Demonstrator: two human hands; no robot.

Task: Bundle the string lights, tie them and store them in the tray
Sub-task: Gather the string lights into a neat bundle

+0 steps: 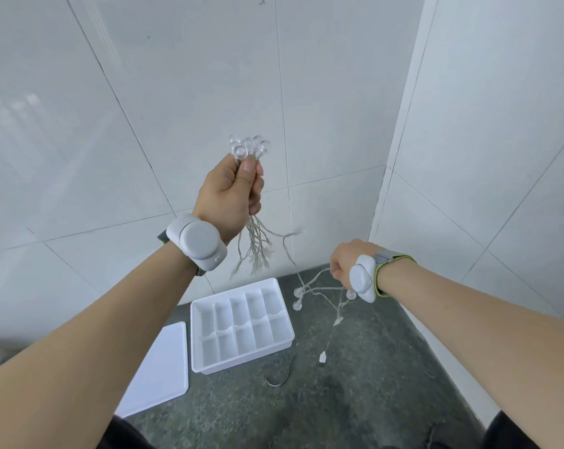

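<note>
My left hand (232,192) is raised in front of the wall, shut on a bunch of the string lights (250,147). Several clear round bulbs stick up above its fingers and loops of thin wire hang below it. Lower and to the right, my right hand (345,262) is closed on the wire further along. From there a few loose bulbs (298,291) and a small white plug (322,357) dangle above the floor. The white divided tray (241,367) lies on the dark floor below my left hand, with nothing in its compartments.
A flat white lid (164,364) lies left of the tray. A short dark twist tie (282,375) rests on the floor in front of the tray. White tiled walls meet in a corner behind and on the right.
</note>
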